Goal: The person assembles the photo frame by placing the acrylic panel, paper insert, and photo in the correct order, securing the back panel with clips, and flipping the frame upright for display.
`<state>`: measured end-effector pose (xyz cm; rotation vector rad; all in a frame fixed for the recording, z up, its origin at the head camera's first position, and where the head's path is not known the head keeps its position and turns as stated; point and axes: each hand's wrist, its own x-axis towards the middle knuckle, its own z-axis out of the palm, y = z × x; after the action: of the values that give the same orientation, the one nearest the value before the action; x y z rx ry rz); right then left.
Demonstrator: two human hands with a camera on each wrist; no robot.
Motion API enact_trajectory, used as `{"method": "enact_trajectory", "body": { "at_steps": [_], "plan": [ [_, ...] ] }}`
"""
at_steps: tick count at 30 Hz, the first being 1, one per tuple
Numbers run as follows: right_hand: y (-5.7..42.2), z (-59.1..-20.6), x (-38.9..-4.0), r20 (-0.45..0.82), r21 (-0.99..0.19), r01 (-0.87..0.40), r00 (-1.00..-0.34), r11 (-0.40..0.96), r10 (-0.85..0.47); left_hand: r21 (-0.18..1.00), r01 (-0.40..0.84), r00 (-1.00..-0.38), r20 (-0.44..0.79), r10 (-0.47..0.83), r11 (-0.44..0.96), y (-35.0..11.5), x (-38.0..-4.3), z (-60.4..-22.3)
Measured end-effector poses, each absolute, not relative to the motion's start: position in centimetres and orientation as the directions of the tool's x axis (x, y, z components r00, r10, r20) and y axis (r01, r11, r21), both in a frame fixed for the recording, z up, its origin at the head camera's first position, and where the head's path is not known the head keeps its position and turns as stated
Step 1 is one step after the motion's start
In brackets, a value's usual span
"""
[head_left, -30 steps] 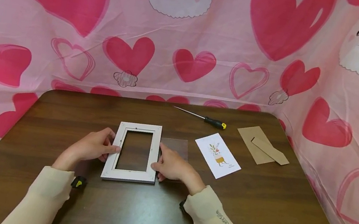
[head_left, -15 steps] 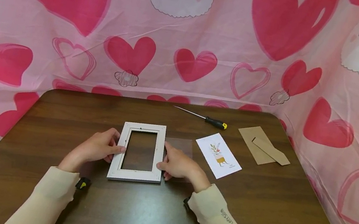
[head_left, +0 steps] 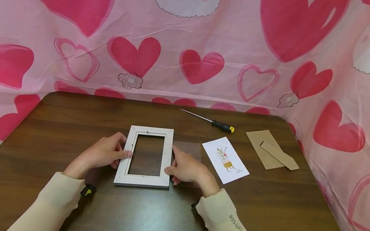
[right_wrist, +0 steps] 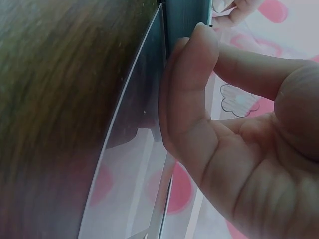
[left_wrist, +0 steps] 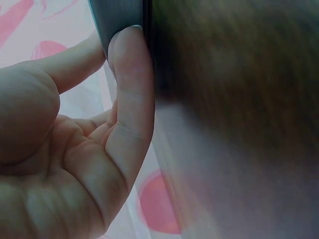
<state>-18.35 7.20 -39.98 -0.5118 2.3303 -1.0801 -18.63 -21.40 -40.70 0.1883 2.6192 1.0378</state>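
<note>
A white picture frame point(head_left: 167, 157) lies on the brown table with its back side up, its opening showing bare wood. My left hand point(head_left: 105, 153) grips the left side of it, thumb on top and fingers at the outer edge. On the opposite side my right hand point(head_left: 188, 168) pinches the frame the same way. Under and beside the right hand lies a clear sheet point(head_left: 189, 148), partly hidden by that hand. In the right wrist view the clear sheet point(right_wrist: 124, 149) lies flat on the table, right by the fingers.
A white card with a plant drawing point(head_left: 225, 160) lies right of the clear sheet. Farther right is a brown backing board point(head_left: 263, 155) with its stand. Behind them lies a screwdriver point(head_left: 221, 126) with a black and yellow handle. Pink heart-print cloth point(head_left: 196, 89) hangs around the table.
Both hands have shifted the picture frame a little to the right, over toward the clear sheet. The card, backing board and screwdriver stay in place.
</note>
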Motion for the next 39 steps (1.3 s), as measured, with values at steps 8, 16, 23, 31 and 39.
{"method": "enact_trajectory", "body": {
  "at_steps": [8, 16, 23, 31, 39],
  "plan": [
    [7.5, -39.7, -18.6, -0.3, -0.769, -0.129, -0.792, 0.626, -0.531, 0.676, 0.005, -0.942, -0.245, 0.231, 0.737, -21.4, -18.6, -40.5],
    [9.2, -39.0, -19.6, -0.202, -0.688, -0.25, -0.835, 0.682, -0.511, 0.679, 0.01, -0.942, -0.24, 0.234, 0.734, -21.3, -18.5, -40.1],
    [11.4, -39.3, -20.8, -0.138, -0.563, -0.225, -0.923, 0.796, -0.358, 0.678, -0.007, -0.942, -0.251, 0.223, 0.735, -21.3, -18.5, -40.1],
    [12.7, -39.7, -21.4, -0.146, -0.499, -0.196, -0.941, 0.844, -0.305, 0.673, -0.014, -0.948, -0.244, 0.204, 0.74, -21.3, -18.5, -40.6],
    [13.0, -39.5, -22.6, -0.165, -0.398, -0.285, -0.913, 0.872, -0.374, 0.676, -0.032, -0.944, -0.262, 0.199, 0.737, -21.2, -18.5, -40.6]
  ]
}}
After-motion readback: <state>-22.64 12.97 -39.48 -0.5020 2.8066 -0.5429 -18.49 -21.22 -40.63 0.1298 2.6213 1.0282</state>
